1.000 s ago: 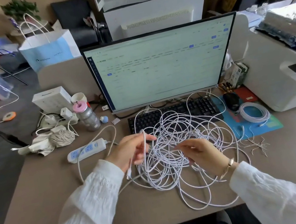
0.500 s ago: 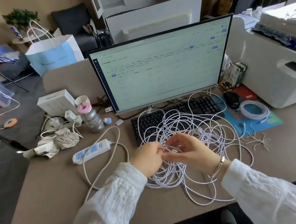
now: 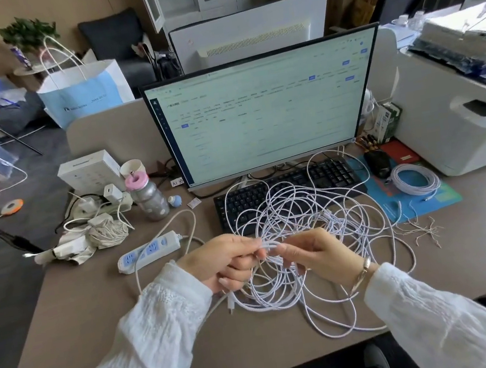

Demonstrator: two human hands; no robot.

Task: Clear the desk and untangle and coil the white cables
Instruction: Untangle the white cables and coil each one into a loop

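Observation:
A big tangle of white cables (image 3: 314, 220) sprawls over the desk (image 3: 75, 318) and the front of the black keyboard (image 3: 256, 197). My left hand (image 3: 222, 260) grips a bundle of strands at the tangle's near left side, with a plug end hanging below it. My right hand (image 3: 316, 255) pinches the same strands just to the right, fingertips almost meeting the left hand. One neatly coiled white cable (image 3: 414, 179) lies on the blue mouse mat (image 3: 447, 196) at the right.
A monitor (image 3: 264, 107) stands behind the keyboard. A white power strip (image 3: 147, 251), a bottle (image 3: 148, 198), a crumpled cloth (image 3: 97, 235), chargers and a white box (image 3: 90, 170) crowd the left. A mouse (image 3: 376, 162), loose twist ties (image 3: 424, 228) and a printer (image 3: 461, 123) are at the right.
My hands came together over the tangle's near left part; the left hand lowered the cable end it held up and now both hold one bundle of strands.

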